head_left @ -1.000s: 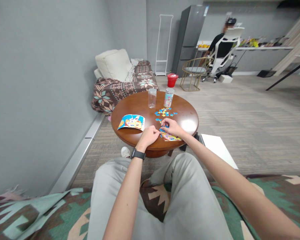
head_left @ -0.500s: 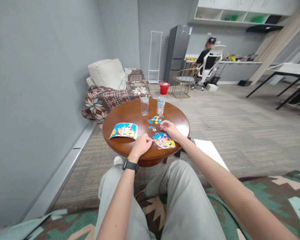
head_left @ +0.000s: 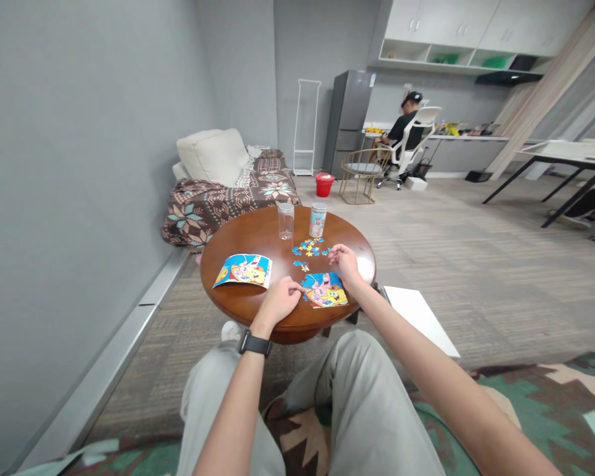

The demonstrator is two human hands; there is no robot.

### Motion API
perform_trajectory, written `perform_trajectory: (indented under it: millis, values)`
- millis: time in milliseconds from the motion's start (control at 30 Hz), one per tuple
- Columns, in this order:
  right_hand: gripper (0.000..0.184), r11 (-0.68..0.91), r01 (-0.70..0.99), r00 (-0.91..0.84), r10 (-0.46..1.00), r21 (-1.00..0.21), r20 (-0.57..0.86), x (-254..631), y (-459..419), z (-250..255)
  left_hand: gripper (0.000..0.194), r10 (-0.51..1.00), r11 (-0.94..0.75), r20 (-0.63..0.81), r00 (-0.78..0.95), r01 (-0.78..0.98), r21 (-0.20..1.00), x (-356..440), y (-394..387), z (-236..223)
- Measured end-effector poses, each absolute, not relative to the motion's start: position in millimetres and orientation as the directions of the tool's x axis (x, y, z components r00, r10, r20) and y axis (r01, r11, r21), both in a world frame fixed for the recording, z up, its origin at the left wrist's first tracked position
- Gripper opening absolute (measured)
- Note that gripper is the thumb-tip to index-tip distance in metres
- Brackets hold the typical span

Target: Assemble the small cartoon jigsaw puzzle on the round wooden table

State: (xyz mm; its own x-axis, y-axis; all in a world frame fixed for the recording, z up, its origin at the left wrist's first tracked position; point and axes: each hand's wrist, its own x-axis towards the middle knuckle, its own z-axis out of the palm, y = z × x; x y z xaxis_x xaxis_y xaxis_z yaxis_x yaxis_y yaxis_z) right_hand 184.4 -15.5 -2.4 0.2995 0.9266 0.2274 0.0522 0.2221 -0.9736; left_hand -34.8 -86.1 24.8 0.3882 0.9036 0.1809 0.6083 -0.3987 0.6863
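A partly assembled jigsaw puzzle [head_left: 326,291] with a pink and a yellow cartoon figure lies flat near the table's front edge. At its left edge rests my left hand [head_left: 281,299], index finger stretched out against it, other fingers curled. Just above the puzzle's upper right, my right hand [head_left: 344,264] has its fingers curled together; whatever is in them is too small to make out. Loose blue and yellow puzzle pieces [head_left: 308,248] are scattered beyond the puzzle, left of my right hand. A curved picture sheet [head_left: 248,270] with the same cartoon lies at the left.
The round brown table [head_left: 238,228] carries a clear jar [head_left: 286,223] and a printed can [head_left: 318,221] at its far side. A white board-like object [head_left: 419,317] is low at the right. Beyond are a red bucket [head_left: 324,186], a wire chair [head_left: 361,170] and a seated person [head_left: 406,125].
My right hand has moved slightly right, away from the loose pieces, uncovering more of the puzzle's top edge. My left hand keeps its place at the puzzle. The view has tilted up.
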Motion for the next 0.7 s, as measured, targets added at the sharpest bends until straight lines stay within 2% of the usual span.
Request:
perform_trajectory:
  millis: [200, 367, 533, 700]
  values:
    - [0.019, 0.192, 0.365, 0.285, 0.909, -0.911, 0.306, 214, -5, -4, 0.029, 0.905, -0.400, 0.194, 0.378, 0.605, 0.688, -35, -86, 25]
    - [0.021, 0.146, 0.442, 0.298, 0.907, -0.885, 0.299, 224, -4, -14, 0.021, 0.925, -0.360, 0.184, 0.334, 0.608, 0.707, -35, -85, 22]
    - [0.029, 0.181, 0.613, 0.261, 0.872, -0.769, 0.414, 220, -3, -17, 0.020, 0.928, -0.351, 0.177, 0.329, 0.607, 0.713, -35, -84, 19]
    - [0.044, 0.193, 0.735, 0.181, 0.868, -0.650, 0.462, 216, -4, -16, 0.017, 0.943, -0.313, 0.151, 0.297, 0.629, 0.712, -34, -83, 21]
